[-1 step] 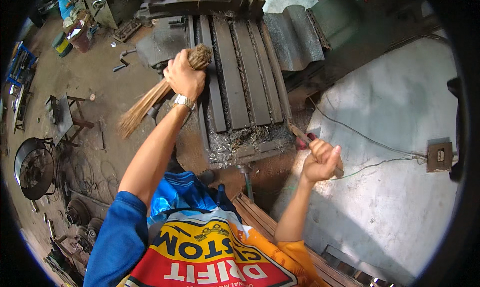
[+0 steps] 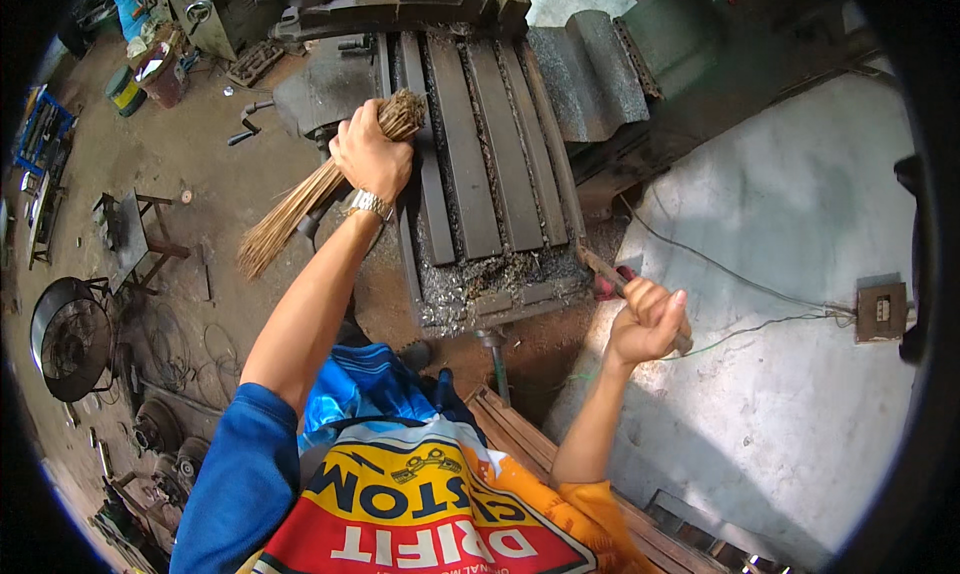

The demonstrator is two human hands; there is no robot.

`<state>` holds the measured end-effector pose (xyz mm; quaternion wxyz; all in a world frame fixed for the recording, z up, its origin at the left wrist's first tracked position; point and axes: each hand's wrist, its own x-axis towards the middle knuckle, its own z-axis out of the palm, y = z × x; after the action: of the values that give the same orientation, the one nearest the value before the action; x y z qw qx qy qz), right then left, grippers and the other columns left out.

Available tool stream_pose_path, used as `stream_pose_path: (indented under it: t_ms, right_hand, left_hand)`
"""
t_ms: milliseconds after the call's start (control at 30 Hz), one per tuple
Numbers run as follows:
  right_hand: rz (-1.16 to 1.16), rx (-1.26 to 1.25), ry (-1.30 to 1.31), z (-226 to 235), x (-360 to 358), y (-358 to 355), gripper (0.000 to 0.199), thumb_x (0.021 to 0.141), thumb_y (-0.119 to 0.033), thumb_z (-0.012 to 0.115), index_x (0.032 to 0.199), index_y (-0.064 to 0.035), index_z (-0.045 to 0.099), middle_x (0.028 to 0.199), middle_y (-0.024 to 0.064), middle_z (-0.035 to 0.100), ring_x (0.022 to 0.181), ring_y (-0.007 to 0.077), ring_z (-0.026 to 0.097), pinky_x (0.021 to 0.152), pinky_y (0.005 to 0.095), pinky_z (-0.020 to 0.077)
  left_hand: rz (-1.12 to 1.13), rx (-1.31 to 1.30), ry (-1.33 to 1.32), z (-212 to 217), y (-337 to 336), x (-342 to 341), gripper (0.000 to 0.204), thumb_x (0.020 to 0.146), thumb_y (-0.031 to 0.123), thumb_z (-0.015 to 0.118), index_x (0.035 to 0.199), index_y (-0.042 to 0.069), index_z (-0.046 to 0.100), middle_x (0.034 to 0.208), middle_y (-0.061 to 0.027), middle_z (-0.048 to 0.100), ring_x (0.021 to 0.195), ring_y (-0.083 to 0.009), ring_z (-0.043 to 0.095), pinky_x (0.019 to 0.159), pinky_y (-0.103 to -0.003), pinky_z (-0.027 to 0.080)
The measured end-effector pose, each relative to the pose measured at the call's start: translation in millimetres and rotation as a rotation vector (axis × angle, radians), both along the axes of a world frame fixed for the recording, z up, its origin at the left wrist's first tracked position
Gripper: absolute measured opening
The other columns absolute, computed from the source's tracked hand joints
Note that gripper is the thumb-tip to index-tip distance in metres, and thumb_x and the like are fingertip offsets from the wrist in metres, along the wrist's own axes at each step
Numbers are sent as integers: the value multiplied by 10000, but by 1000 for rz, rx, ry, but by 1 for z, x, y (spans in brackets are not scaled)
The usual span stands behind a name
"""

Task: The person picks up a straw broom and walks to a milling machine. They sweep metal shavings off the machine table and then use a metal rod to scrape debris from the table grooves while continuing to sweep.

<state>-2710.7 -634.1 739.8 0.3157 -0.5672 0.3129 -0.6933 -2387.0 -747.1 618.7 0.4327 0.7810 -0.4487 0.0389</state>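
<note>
My left hand (image 2: 372, 157), with a metal watch on its wrist, is closed round a straw hand broom (image 2: 295, 219). The broom's cut butt end lies over the left side of a slotted machine table (image 2: 465, 164), while its loose bristles point down and left, beyond the table. My right hand (image 2: 646, 324) grips a narrow brownish stick-like tool (image 2: 605, 270), thumb outside. The tool's far tip reaches the table's near right corner. Metal chips (image 2: 480, 279) are heaped along the near end and fill the slots. What the tip is made of, I cannot tell.
A machine vise (image 2: 400, 4) sits at the table's far end. Left of the table is a crank handle (image 2: 245, 124). A small metal stand (image 2: 140, 234) and a round black fan (image 2: 70, 339) are on the floor. A wall box (image 2: 880, 312) with cables hangs at right.
</note>
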Motion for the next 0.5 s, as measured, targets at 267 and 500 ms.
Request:
stream_pose_path:
  t_ms: [267, 500]
  right_hand:
    - [-232, -179, 127, -16, -9, -2, 495, 1065, -153, 389, 578, -144, 300, 490, -14, 275, 447, 132, 208, 499, 342, 262]
    - [8, -57, -348, -10, -15, 11, 513, 1080, -202, 351, 575, -153, 274, 492, -18, 223, 458, 125, 179, 504, 330, 233]
  left_hand:
    - [6, 5, -19, -1, 0, -1, 414, 685, 97, 670, 1098, 118, 658, 1050, -71, 695, 1010, -330, 609, 889, -453, 423]
    - [7, -4, -9, 0, 0, 0, 399, 680, 108, 691, 1077, 117, 650, 1025, -67, 695, 996, -330, 608, 888, -463, 423]
